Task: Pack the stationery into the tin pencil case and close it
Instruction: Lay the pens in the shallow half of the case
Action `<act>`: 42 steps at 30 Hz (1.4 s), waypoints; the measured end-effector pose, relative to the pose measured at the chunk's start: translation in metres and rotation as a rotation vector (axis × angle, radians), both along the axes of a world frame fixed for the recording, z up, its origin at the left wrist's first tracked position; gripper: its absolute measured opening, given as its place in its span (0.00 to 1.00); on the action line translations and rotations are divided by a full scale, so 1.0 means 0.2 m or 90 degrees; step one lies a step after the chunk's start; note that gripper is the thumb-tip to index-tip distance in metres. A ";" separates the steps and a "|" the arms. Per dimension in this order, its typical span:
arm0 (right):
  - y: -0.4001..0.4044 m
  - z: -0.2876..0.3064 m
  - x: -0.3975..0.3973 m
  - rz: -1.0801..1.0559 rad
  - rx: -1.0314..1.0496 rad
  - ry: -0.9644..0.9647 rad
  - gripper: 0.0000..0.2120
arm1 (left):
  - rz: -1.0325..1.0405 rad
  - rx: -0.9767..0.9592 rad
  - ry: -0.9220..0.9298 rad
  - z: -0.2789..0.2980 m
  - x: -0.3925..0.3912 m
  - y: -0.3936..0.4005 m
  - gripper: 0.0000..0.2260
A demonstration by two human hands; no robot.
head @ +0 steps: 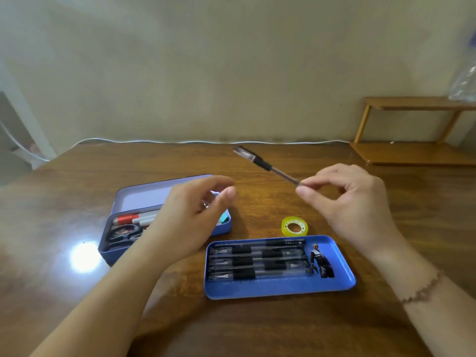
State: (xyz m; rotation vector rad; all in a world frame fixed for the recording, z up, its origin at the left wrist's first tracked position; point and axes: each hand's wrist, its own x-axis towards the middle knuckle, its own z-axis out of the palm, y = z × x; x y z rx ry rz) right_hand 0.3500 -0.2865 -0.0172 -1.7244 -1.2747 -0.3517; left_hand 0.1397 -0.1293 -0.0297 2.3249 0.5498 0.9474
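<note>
Right hand point(353, 202) pinches a pen point(265, 164) by its end, above the tape point(294, 226). Left hand point(190, 217) hovers loosely open, empty, over the open tin point(164, 220) left of the tape; pen-filled tray point(279, 266) just before it.

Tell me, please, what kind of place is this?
Probably a home desk or study corner. A wooden table stands against a plain wall, with a small wooden shelf on it and a white cable along its back edge.
</note>
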 end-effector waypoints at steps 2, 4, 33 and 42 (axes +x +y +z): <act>-0.01 0.00 -0.16 0.113 0.007 -0.010 0.04 | -0.070 -0.135 -0.065 0.01 0.01 -0.01 0.19; -0.02 -0.01 -0.24 0.167 -0.022 -0.046 0.07 | -0.154 -0.207 -0.125 0.03 0.02 -0.04 0.14; -0.16 0.00 -0.08 0.244 -0.488 -0.226 0.10 | -0.291 -0.001 0.350 0.03 -0.04 -0.06 0.06; -0.12 -0.03 -0.13 0.185 -0.497 -0.194 0.12 | -0.260 0.085 0.439 0.00 -0.04 -0.06 0.06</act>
